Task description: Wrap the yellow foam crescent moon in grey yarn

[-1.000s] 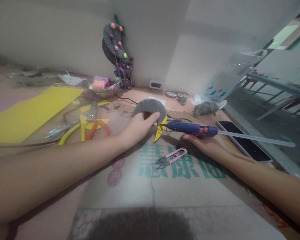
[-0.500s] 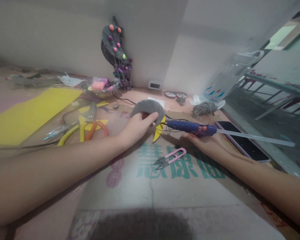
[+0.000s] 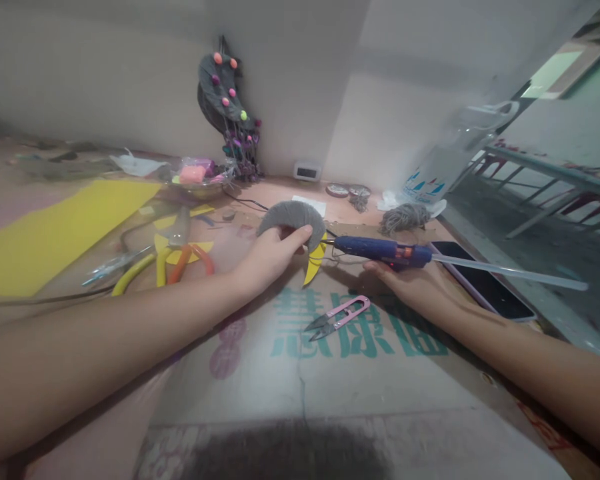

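My left hand [image 3: 277, 257] pinches a crescent wrapped in grey yarn [image 3: 293, 215], thumb on its front face. A bare yellow tip [image 3: 314, 265] of the crescent points down at its right end. My right hand [image 3: 393, 279] is closed on a blue hot glue gun [image 3: 367, 249], its handle mostly hidden. The gun's nozzle meets the crescent near where grey wrapping and yellow tip join; exact contact cannot be made out. From the gun's rear sticks a long clear glue stick [image 3: 510, 270]. Pink thread snips [image 3: 340, 318] lie below, on printed cardboard [image 3: 260, 400].
Yellow- and orange-handled pliers [image 3: 167, 257] and a yellow sheet [image 3: 65, 233] lie left. A decorated grey crescent [image 3: 220, 93] leans on the wall. At right are a phone [image 3: 483, 280], grey yarn [image 3: 405, 218] and a clear bottle [image 3: 437, 160]. A small bowl [image 3: 197, 183] holds colourful pieces.
The view has shifted slightly, so most things appear a little further left. Both hands keep their hold, and the glue gun's nozzle stays at the crescent's right end.
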`<state>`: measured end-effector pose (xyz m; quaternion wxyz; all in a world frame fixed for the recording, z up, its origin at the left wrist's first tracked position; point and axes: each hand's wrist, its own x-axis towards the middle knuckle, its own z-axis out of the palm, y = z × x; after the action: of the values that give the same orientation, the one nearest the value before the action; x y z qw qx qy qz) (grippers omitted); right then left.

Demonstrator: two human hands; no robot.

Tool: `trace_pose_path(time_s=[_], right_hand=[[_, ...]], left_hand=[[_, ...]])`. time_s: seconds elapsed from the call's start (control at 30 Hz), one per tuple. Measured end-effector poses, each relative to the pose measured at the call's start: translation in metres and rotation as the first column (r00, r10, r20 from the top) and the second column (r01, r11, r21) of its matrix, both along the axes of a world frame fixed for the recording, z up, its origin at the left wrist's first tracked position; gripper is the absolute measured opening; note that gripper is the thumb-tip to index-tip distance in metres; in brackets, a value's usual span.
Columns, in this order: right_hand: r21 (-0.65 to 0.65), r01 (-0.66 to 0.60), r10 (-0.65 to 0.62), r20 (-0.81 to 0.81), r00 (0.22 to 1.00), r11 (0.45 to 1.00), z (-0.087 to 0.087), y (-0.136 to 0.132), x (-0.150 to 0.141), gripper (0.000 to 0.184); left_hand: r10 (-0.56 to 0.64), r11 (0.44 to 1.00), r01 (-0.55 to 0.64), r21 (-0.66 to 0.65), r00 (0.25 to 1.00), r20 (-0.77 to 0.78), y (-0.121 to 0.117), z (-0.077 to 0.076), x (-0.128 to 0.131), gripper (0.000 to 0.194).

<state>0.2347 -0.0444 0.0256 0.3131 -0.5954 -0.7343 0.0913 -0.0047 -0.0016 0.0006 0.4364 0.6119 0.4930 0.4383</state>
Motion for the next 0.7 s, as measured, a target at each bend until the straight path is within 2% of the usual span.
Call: trace_pose_path(time_s=[0.13,0.4,0.7], right_hand=[[0.021,0.001,-0.001,0.015,1.0,1.0,0.0003,0.0011,0.0004,0.026],[-0.015,0.047,-0.047,0.003,0.999,0.999,0.0017,0.0026,0.0012,0.028],[0.003,0.063,-0.063,-0.014,0.998,0.998,-0.0001,0.0036,0.0002,0.03]], left_hand=[[-0.079,0.995,0.078,0.057,0.997,0.016,0.0035,-0.0045,-0.0026,0.049],[-0.09,0.995,0.088,0.054,0.995,0.046,0.0045,-0.0074,-0.0021,0.049],[-0.087,0.996,0.085,0.028,0.995,0.053,0.0024,-0.0046,-0.0032,0.048]])
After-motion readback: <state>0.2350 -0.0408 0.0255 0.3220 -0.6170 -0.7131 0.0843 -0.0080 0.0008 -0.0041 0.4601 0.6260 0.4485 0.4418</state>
